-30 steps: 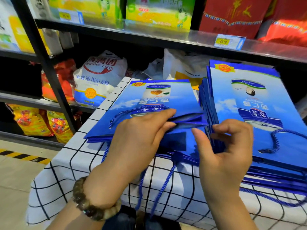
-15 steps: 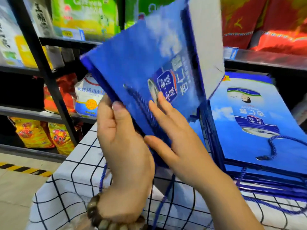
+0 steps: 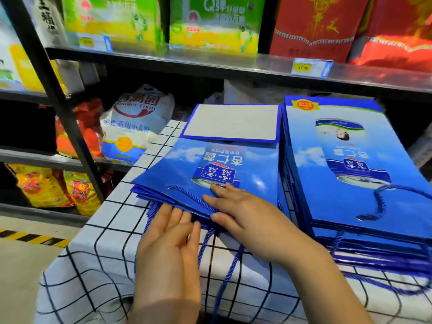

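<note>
A flat blue gift bag (image 3: 217, 169) with a printed can lies on top of the left pile, its grey bottom flap (image 3: 230, 125) folded open at the far end. My right hand (image 3: 247, 213) lies flat on the bag's near edge, fingers straight over the blue rope handle (image 3: 191, 195). My left hand (image 3: 173, 237) presses its straight fingers against the front edge of the pile. A taller stack of the same bags (image 3: 350, 171) stands to the right.
Both piles sit on a table with a white black-checked cloth (image 3: 98, 258). Behind are dark metal shelves (image 3: 210, 66) with green and red boxes, a flour sack (image 3: 135, 122) and a price tag (image 3: 308, 67). Floor with a yellow-black stripe lies left.
The bag that both hands held up in the air half a second ago now lies flat on the left pile. Both hands have opened and rest on its near edge.
</note>
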`<action>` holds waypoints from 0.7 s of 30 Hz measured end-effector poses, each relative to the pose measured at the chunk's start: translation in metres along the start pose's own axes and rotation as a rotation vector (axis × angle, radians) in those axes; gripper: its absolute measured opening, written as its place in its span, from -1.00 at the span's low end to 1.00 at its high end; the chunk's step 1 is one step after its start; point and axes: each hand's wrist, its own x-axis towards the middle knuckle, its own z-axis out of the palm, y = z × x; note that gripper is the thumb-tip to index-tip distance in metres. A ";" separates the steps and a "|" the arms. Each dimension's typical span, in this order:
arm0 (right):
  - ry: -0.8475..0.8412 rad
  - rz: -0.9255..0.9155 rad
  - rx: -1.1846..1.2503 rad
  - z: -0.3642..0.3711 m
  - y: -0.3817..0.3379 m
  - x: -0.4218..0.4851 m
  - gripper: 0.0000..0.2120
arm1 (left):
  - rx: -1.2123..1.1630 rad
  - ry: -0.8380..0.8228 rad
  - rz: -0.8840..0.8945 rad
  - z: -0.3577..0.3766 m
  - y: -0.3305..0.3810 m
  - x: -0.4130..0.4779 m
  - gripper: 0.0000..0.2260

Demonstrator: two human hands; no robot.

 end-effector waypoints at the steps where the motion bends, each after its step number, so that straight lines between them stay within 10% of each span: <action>1: 0.020 -0.008 0.010 0.000 0.000 0.001 -0.59 | 0.039 0.027 0.024 -0.004 0.001 -0.001 -0.58; 6: 0.321 0.016 -0.077 -0.002 -0.006 -0.004 -0.73 | 0.381 -0.234 0.327 -0.016 0.009 0.002 -0.67; 14: 0.355 0.094 0.008 -0.030 -0.005 -0.019 -0.88 | 1.463 -0.903 0.750 0.023 0.022 0.044 -0.76; 21: 0.353 0.257 0.187 -0.040 0.009 -0.022 -0.82 | 1.127 -0.605 0.582 0.048 0.036 0.072 -0.71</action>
